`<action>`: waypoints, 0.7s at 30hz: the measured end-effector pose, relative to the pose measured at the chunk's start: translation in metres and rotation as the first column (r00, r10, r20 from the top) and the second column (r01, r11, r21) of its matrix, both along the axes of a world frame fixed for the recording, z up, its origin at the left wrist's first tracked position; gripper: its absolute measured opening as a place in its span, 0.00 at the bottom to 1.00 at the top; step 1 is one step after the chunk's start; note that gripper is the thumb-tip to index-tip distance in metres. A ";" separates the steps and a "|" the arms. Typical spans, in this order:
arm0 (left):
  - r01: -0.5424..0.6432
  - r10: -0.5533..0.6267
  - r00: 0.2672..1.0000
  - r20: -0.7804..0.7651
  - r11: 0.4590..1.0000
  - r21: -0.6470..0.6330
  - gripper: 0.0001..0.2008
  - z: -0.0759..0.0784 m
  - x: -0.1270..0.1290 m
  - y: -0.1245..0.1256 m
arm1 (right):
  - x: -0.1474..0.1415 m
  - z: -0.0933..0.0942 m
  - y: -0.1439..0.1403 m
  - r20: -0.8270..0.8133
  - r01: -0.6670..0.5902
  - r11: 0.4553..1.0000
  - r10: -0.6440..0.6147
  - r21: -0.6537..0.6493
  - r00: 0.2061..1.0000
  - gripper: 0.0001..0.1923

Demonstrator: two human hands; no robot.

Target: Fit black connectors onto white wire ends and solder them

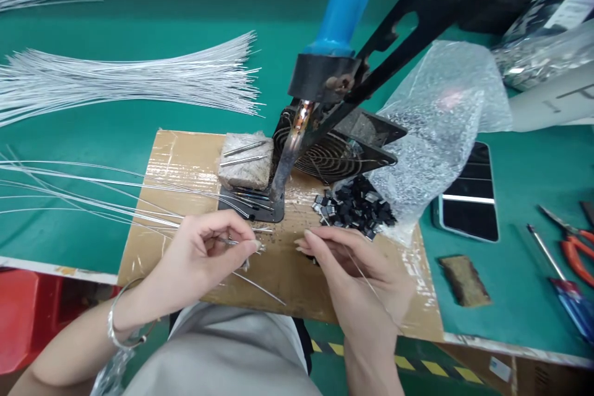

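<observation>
My left hand (213,253) is closed in a pinch over the front of the cardboard, on what looks like a thin white wire; its end at the fingertips is hard to make out. Other white wires (158,215) run in from the left under that hand. My right hand (357,266) also pinches, with a thin solder wire (366,281) lying across its palm. A small dark piece shows under its fingertips. Between and beyond both hands, a soldering iron (290,158) with a blue handle points down from a black bracket. Small black connectors (355,204) lie heaped beyond my right hand.
A wrapped block (245,164) bearing metal rods stands beside a black fan (338,151) on the cardboard (180,154). Behind lies a white wire bundle (139,80). Rightward are a plastic bag (431,124), phone (468,198), brown sponge (464,280), screwdriver (563,291) and pliers (575,250).
</observation>
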State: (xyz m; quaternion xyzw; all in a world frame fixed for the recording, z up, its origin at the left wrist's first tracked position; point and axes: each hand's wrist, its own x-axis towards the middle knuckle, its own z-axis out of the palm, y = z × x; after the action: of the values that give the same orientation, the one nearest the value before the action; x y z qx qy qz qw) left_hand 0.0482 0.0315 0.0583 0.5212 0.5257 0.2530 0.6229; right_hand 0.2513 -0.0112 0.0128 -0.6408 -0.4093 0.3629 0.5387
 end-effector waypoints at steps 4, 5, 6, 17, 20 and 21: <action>0.010 -0.010 1.000 -0.008 1.000 0.003 0.08 0.001 0.000 0.000 | -0.005 0.001 0.000 -0.026 -0.047 0.999 0.048 0.010 0.999 0.04; 0.010 -0.010 1.000 -0.012 1.000 0.008 0.08 0.002 0.000 0.000 | -0.006 0.002 -0.001 -0.022 -0.057 0.998 0.057 0.008 0.998 0.04; 0.006 -0.006 1.000 -0.017 1.000 0.014 0.08 0.002 0.000 0.000 | -0.007 0.002 -0.001 -0.017 -0.065 0.998 0.065 0.005 0.998 0.03; -0.065 0.069 0.992 -0.101 0.997 0.051 0.08 0.001 0.002 0.000 | -0.024 0.016 -0.006 -0.327 -0.165 0.974 0.108 -0.153 0.939 0.03; -0.074 0.081 0.990 -0.114 0.995 0.070 0.08 0.001 0.003 0.000 | -0.029 0.021 -0.006 -0.402 -0.177 0.962 0.081 -0.208 0.912 0.02; -0.076 0.085 0.990 -0.117 0.994 0.074 0.07 0.001 0.003 0.000 | -0.030 0.022 -0.006 -0.420 -0.171 0.960 0.063 -0.224 0.906 0.02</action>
State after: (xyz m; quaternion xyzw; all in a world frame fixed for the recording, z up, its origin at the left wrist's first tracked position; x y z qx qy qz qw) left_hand 0.0509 0.0314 0.0596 0.5352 0.5736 0.2642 0.5609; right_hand 0.2218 -0.0176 0.0353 -0.5889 -0.2756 0.5702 0.5022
